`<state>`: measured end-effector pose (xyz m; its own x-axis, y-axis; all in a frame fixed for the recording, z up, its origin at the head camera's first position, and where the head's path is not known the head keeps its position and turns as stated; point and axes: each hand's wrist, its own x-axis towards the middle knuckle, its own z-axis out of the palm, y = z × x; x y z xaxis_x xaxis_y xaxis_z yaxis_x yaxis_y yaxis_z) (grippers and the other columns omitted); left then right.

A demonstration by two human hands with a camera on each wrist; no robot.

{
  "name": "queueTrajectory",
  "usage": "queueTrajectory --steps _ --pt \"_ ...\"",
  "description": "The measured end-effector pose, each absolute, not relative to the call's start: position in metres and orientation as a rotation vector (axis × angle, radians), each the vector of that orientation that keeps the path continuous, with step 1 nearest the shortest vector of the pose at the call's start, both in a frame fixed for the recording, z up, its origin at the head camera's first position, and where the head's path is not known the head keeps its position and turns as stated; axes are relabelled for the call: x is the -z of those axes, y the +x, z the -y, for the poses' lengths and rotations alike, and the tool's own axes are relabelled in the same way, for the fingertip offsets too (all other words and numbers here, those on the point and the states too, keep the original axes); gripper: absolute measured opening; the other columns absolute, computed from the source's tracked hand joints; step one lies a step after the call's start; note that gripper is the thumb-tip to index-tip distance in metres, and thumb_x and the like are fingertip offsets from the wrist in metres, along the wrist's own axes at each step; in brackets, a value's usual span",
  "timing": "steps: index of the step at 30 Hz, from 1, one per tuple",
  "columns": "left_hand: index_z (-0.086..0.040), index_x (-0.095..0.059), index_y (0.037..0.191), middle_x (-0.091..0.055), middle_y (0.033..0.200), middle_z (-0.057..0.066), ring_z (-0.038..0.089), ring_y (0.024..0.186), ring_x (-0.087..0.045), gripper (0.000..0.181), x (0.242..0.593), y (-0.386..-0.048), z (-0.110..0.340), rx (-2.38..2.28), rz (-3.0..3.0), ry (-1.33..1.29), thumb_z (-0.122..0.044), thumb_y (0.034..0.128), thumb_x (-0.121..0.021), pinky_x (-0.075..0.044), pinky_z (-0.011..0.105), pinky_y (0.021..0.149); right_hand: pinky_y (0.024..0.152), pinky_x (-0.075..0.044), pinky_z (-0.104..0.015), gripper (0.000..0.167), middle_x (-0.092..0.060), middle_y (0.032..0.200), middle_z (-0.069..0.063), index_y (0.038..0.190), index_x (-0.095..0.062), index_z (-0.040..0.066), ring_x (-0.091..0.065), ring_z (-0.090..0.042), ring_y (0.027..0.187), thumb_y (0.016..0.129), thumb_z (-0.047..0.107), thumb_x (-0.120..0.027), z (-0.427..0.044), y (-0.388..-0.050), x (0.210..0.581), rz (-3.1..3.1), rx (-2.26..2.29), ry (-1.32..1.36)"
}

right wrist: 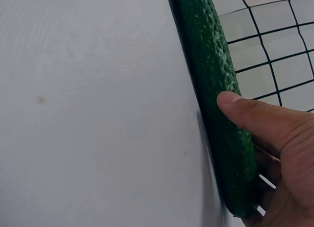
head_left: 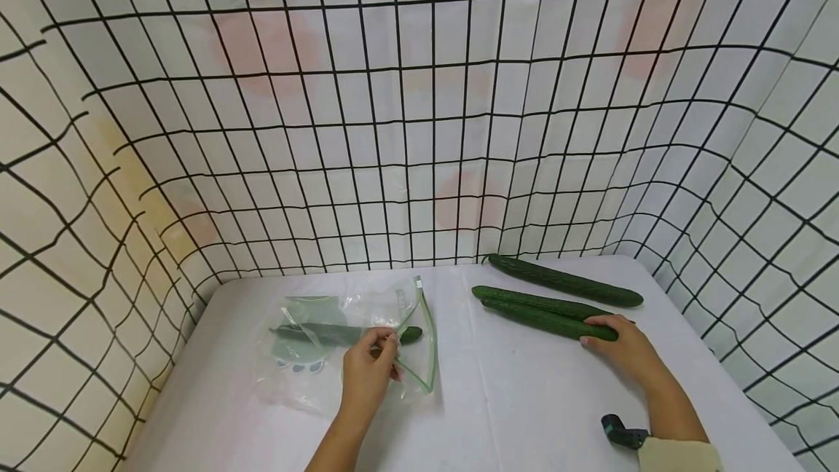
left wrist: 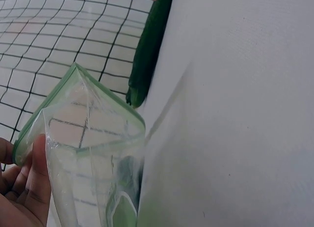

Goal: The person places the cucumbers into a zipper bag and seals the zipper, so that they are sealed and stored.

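Observation:
A clear zip bag (head_left: 314,377) with a green zip edge lies on the left of the table, its mouth held apart toward the right. My left hand (head_left: 368,374) pinches the near side of that mouth, as the left wrist view of the bag (left wrist: 73,138) also shows. Inside the bag lies one cucumber (head_left: 321,333), its tip by the mouth. On the right, my right hand (head_left: 625,348) grips the right end of the nearest cucumber (head_left: 544,320); in the right wrist view the thumb lies along this cucumber (right wrist: 211,89).
Another cucumber (head_left: 524,296) lies right against the gripped one, and a further cucumber (head_left: 564,280) lies behind them. A white cloth covers the table (head_left: 498,414). Black wire grid (head_left: 419,122) encloses the back and sides. A small dark device (head_left: 623,432) is at the right wrist.

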<state>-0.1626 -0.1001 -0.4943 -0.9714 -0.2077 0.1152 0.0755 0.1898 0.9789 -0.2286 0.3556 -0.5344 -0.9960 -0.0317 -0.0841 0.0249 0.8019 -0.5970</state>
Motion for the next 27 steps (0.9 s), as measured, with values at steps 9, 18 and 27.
queueTrajectory --steps 9,18,27 --pt "-0.001 -0.071 0.103 -0.062 0.079 0.008 0.014 0.048 -0.06 0.013 0.4945 -0.1633 0.1013 1.867 2.233 0.125 -0.009 0.0975 -0.063 -0.059 0.03 0.046 0.103 -0.031 -0.08 0.068 -0.036 0.154 -0.034 0.14 -0.056 0.009 -0.027 -0.062 0.139 0.092 0.056 -0.067 -0.3568 -0.2321 0.5376 -2.841 0.969 0.007" --pt "-0.005 -0.071 0.102 -0.062 0.079 0.008 0.015 0.048 -0.06 0.011 0.4944 -0.163 0.1013 1.864 2.24 0.131 -0.011 0.0978 -0.063 -0.059 0.031 0.047 0.104 -0.03 -0.08 0.067 -0.036 0.153 -0.034 0.142 -0.055 0.007 -0.028 -0.063 0.138 0.094 0.052 -0.066 -0.3576 -0.233 0.541 -2.849 0.952 -0.033" --pt "-0.005 -0.071 0.103 -0.063 0.08 0.009 0.016 0.049 -0.061 0.012 0.4934 -0.1631 0.1009 1.876 2.248 0.125 -0.012 0.0984 -0.062 -0.06 0.03 0.048 0.101 -0.034 -0.079 0.061 -0.042 0.148 -0.034 0.142 -0.055 0.006 -0.034 -0.062 0.135 0.096 0.046 -0.066 -0.3569 -0.2269 0.5411 -2.914 0.924 -0.138"
